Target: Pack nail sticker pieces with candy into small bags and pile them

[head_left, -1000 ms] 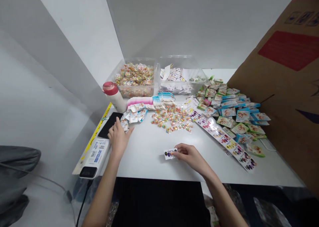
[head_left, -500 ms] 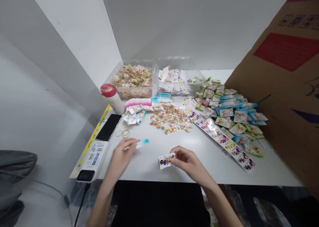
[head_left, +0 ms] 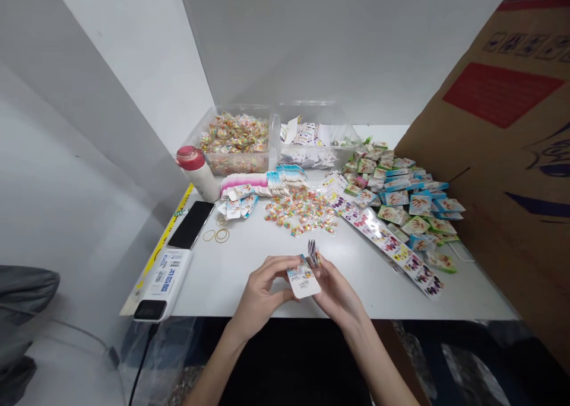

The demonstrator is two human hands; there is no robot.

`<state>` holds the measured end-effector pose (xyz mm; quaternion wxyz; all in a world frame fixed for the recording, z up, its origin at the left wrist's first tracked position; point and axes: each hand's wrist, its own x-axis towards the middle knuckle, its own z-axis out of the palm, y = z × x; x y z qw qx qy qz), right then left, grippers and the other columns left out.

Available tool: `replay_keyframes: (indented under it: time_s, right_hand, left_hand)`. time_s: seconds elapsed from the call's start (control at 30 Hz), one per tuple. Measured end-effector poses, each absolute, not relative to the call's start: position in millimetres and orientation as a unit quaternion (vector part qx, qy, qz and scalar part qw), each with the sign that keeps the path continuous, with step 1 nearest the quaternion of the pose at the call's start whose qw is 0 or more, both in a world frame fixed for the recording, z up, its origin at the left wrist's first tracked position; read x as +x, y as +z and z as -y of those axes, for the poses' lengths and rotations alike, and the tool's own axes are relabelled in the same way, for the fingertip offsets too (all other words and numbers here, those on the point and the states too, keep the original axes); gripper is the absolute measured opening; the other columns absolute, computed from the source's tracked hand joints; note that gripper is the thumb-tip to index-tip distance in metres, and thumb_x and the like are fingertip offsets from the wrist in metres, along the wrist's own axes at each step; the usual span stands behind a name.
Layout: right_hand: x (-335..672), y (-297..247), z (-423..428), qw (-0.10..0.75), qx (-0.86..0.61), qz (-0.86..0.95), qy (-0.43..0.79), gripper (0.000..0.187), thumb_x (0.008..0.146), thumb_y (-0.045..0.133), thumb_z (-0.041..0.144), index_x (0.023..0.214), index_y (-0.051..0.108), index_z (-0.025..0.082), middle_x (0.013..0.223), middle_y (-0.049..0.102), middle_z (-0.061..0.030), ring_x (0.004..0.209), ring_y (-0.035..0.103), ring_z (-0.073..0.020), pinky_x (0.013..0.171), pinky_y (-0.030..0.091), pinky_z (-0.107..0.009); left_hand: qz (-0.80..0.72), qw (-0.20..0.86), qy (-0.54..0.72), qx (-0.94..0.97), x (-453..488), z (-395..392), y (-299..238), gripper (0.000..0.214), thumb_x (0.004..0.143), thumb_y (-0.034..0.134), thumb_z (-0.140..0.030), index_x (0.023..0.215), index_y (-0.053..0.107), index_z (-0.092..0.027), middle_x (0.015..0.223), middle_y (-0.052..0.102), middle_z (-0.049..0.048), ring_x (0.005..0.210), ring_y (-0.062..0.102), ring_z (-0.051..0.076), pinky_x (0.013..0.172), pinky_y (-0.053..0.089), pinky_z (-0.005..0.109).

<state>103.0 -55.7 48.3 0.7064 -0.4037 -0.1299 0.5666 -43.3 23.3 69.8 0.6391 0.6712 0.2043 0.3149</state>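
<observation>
Near the front edge of the table, my left hand [head_left: 258, 296] is closed on a small white and blue card box [head_left: 303, 282], its printed face tilted up toward me. Right beside it, my right hand [head_left: 341, 296] pinches a folded sticker sheet [head_left: 313, 253], its folds standing on edge behind the box. Whether the box's far end is open, I cannot tell. Beyond my hands lie several small clear packets of coloured bits [head_left: 303, 210]. Long printed sticker strips [head_left: 383, 243] run diagonally to the right.
Behind are a clear bin of coloured packets [head_left: 236, 136] and a clear bin of sticker sheets [head_left: 318, 151]. Filled little boxes [head_left: 401, 198] pile up beside a large carton [head_left: 499, 174]. At left are a bottle [head_left: 198, 171], phone [head_left: 191, 225], power bank [head_left: 162, 284] and rubber bands [head_left: 221, 235].
My left hand has come right, bringing the card box up against my right hand. The folded sticker sheet has been turned upright in my right fingers.
</observation>
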Motion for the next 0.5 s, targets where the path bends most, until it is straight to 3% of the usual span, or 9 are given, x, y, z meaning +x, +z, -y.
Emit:
replay_keyframes:
  time_s: [0.1,0.2,0.33,0.5]
  right_hand:
    - [104,45,58,0.715,-0.385,0.118,0.572,0.021,0.078,0.070,0.042,0.081,0.064,0.022,0.072,0.054,0.0000,0.059,0.045,-0.0113,0.059,0.046,-0.025]
    - [109,50,63,0.728,-0.389,0.125,0.550,0.018,0.077,0.072,0.037,0.087,0.067,0.023,0.081,0.059,-0.0011,0.060,0.046,-0.0101,0.060,0.045,-0.025]
    - [126,68,69,0.686,-0.479,0.217,0.503,0.023,0.074,0.077,0.034,0.091,0.069,0.021,0.084,0.063,-0.0032,0.069,0.053,-0.0130,0.065,0.045,-0.027]
    - [150,94,73,0.527,-0.612,0.380,0.451,0.025,0.079,0.072,0.038,0.094,0.069,0.019,0.078,0.065,-0.0031,0.072,0.056,-0.0156,0.066,0.045,-0.028]
  left_hand:
    - [-0.265,0.517,0.347,0.736,-40,-25,68,0.020,0.085,0.065,-0.024,0.104,0.073,-0.026,0.098,0.071,0.0058,0.089,0.061,0.020,0.086,0.048,0.032]
    - [-0.301,0.469,0.331,0.761,-42,-28,67,0.025,0.088,0.060,-0.029,0.110,0.070,-0.024,0.088,0.068,0.0053,0.083,0.058,0.021,0.079,0.048,0.031]
    - [-0.257,0.542,0.231,0.766,-49,-25,73,0.033,0.095,0.048,-0.031,0.124,0.062,-0.024,0.100,0.066,0.0061,0.088,0.061,0.020,0.081,0.049,0.029]
    - [-0.253,0.651,0.171,0.695,-52,-18,78,0.038,0.093,0.050,-0.038,0.126,0.060,-0.022,0.095,0.064,0.0058,0.073,0.059,0.017,0.058,0.055,0.024]
